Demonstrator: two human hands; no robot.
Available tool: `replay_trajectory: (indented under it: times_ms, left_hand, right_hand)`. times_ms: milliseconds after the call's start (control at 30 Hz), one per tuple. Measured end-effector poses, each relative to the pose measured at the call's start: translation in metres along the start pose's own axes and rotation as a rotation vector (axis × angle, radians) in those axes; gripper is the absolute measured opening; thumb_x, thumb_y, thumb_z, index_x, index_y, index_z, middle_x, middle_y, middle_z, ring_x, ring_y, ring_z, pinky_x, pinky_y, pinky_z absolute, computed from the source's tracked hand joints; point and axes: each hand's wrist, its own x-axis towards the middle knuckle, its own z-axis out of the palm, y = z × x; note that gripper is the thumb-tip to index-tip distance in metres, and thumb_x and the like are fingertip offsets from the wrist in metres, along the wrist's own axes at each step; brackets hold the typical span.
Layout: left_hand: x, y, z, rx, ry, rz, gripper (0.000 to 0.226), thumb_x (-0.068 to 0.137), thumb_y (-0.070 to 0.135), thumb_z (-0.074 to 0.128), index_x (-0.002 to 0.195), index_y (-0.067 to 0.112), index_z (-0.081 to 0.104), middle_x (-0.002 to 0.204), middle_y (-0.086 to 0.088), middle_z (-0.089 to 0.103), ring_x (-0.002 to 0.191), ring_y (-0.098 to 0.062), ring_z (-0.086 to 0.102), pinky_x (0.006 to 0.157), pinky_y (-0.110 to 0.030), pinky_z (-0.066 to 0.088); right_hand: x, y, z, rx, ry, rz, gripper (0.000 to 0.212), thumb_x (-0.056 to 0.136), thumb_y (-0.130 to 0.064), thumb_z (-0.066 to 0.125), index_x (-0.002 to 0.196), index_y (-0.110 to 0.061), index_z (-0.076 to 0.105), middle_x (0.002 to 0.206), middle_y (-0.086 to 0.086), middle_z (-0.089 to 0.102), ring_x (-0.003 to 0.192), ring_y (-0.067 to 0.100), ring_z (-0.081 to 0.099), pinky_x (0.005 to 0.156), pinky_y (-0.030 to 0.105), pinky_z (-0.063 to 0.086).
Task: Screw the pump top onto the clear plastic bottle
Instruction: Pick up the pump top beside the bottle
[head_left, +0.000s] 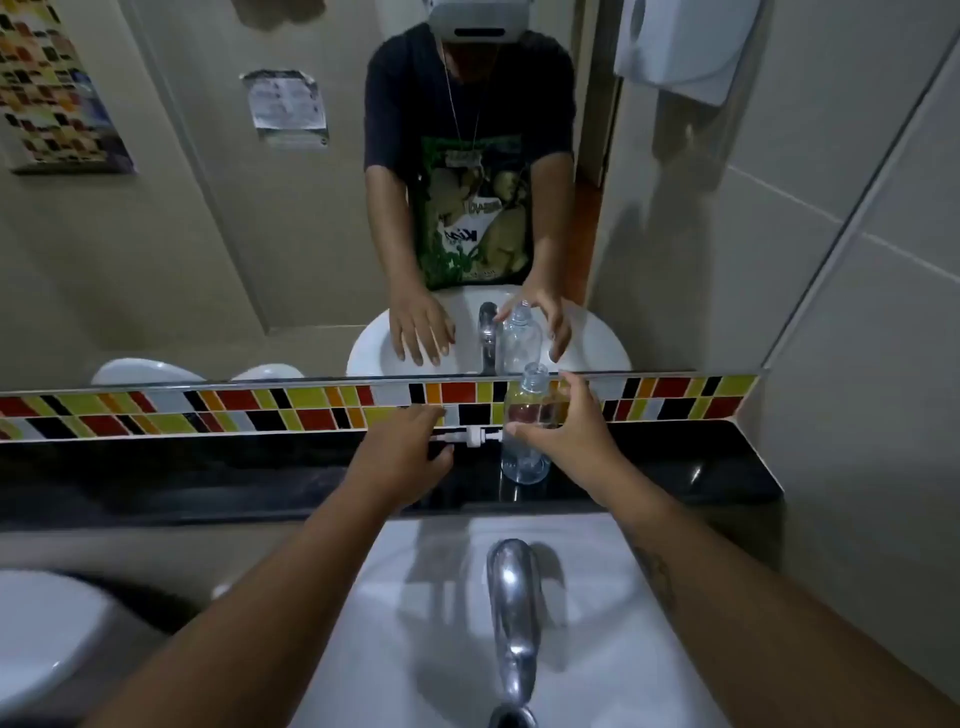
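Observation:
The clear plastic bottle (525, 460) stands upright and uncapped on the black ledge (208, 470) behind the sink. My right hand (563, 423) curls around its middle with the thumb in front and the fingers behind. The mirror shows those fingers spread and apart from the bottle. The white pump top (474, 436) lies on its side on the ledge, just left of the bottle. My left hand (410, 449) hovers flat over the ledge, fingers apart, with its fingertips at the pump top's left end.
A chrome faucet (511, 597) rises from the white sink basin (405, 613) between my forearms. A coloured tile strip (234, 410) and a mirror (182, 260) back the ledge. A white dispenser (680, 41) hangs upper right. A white fixture (36, 634) sits lower left.

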Motion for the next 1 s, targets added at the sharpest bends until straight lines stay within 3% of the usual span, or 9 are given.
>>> replay_trajectory:
  times_ms: [167,333,500,633,733,833,1000]
  left_hand:
    - [0.025,-0.004,0.030,0.133,-0.066,0.056,0.058,0.094,0.039,0.060,0.147,0.018,0.047,0.150,-0.003,0.052,0.136,-0.025,0.046,0.110,-0.040,0.041]
    - [0.040,-0.004,0.047,0.180,-0.071,0.078,0.059,0.095,0.039,0.060,0.149,0.020,0.045,0.151,-0.001,0.051,0.139,-0.024,0.043,0.113,-0.040,0.037]
    - [0.049,-0.009,0.056,0.211,-0.058,0.128,0.058,0.095,0.037,0.061,0.147,0.017,0.048,0.149,-0.004,0.053,0.137,-0.026,0.044,0.110,-0.040,0.036]
    - [0.052,-0.010,0.060,0.228,-0.063,0.136,0.054,0.096,0.038,0.060,0.145,0.017,0.051,0.145,-0.004,0.056,0.134,-0.027,0.047,0.106,-0.040,0.039]
    - [0.054,-0.010,0.064,0.235,-0.074,0.159,0.053,0.096,0.043,0.060,0.145,0.022,0.052,0.145,-0.002,0.057,0.134,-0.026,0.046,0.106,-0.040,0.038]
    - [0.056,-0.009,0.067,0.239,-0.087,0.184,0.052,0.097,0.043,0.059,0.144,0.023,0.053,0.145,0.000,0.058,0.135,-0.026,0.045,0.107,-0.041,0.038]
    - [0.059,-0.007,0.068,0.221,-0.093,0.184,0.049,0.098,0.040,0.059,0.143,0.022,0.054,0.144,0.000,0.059,0.135,-0.025,0.044,0.107,-0.041,0.037]
  right_hand:
    - [0.009,0.012,0.011,0.103,-0.066,-0.044,0.094,0.058,-0.045,0.085,0.137,-0.031,0.035,0.137,0.001,0.047,0.124,0.019,0.050,0.104,0.041,0.046]
    - [0.014,0.019,0.011,0.160,-0.082,-0.069,0.078,0.070,-0.028,0.084,0.134,-0.026,0.040,0.127,-0.001,0.056,0.111,0.008,0.057,0.094,0.025,0.049]
    - [0.013,0.025,0.008,0.195,-0.072,-0.072,0.080,0.071,-0.026,0.084,0.137,-0.024,0.039,0.126,-0.004,0.059,0.112,0.001,0.057,0.098,0.025,0.048]
    - [0.008,0.026,0.006,0.283,-0.086,-0.061,0.080,0.070,-0.017,0.085,0.136,-0.023,0.039,0.118,-0.018,0.054,0.094,-0.025,0.051,0.078,0.001,0.045]
    - [0.006,0.027,0.006,0.313,-0.101,-0.053,0.080,0.070,-0.014,0.084,0.136,-0.024,0.040,0.115,-0.022,0.053,0.093,-0.026,0.052,0.075,0.002,0.047]
    - [0.004,0.028,0.005,0.307,-0.088,-0.048,0.077,0.071,-0.019,0.084,0.135,-0.024,0.042,0.119,-0.017,0.056,0.104,-0.011,0.054,0.083,0.012,0.050]
    - [0.000,0.031,0.002,0.324,-0.081,-0.036,0.077,0.070,-0.021,0.084,0.134,-0.026,0.043,0.120,-0.014,0.057,0.102,-0.009,0.053,0.073,0.007,0.048]
